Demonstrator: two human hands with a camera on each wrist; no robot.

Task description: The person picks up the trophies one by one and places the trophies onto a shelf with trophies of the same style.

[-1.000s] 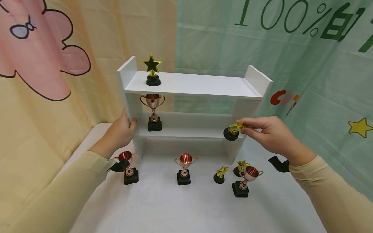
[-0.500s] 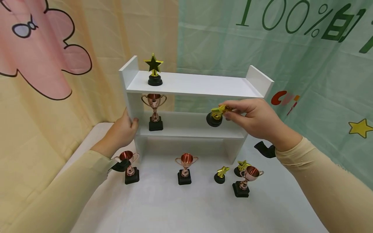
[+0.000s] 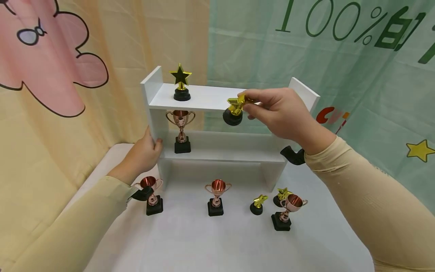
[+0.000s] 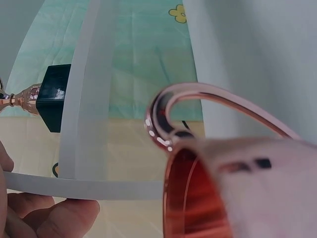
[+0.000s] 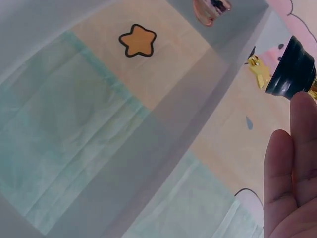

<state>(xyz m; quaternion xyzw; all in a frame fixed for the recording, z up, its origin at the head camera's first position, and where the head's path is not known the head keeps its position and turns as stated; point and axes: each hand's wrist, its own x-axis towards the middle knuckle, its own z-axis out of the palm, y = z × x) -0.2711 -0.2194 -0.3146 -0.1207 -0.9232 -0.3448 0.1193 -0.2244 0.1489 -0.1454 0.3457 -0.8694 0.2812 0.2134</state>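
My right hand (image 3: 285,113) pinches a gold star trophy (image 3: 233,116) by its star, tilted, in front of the top shelf's front edge. Its black base (image 5: 293,69) shows beside my fingers in the right wrist view. With my left hand (image 3: 142,153) I grip the left side panel of the white shelf unit (image 3: 217,155); the fingers (image 4: 69,218) lie against the panel in the left wrist view. Another star trophy (image 3: 181,83) stands upright at the top shelf's left. Below it, a rose-gold cup trophy (image 3: 181,130) stands on the middle shelf.
On the white table stand a left cup trophy (image 3: 154,196), a middle cup trophy (image 3: 216,196) and a right cup trophy (image 3: 284,215). Two small star trophies, one nearer (image 3: 257,204) and one partly hidden (image 3: 281,194), are beside the right cup. A printed curtain (image 3: 244,41) hangs behind.
My right hand has carried the star trophy up and to the left, from the shelf unit's lower right to the height of the top shelf. My left hand keeps its grip on the panel.
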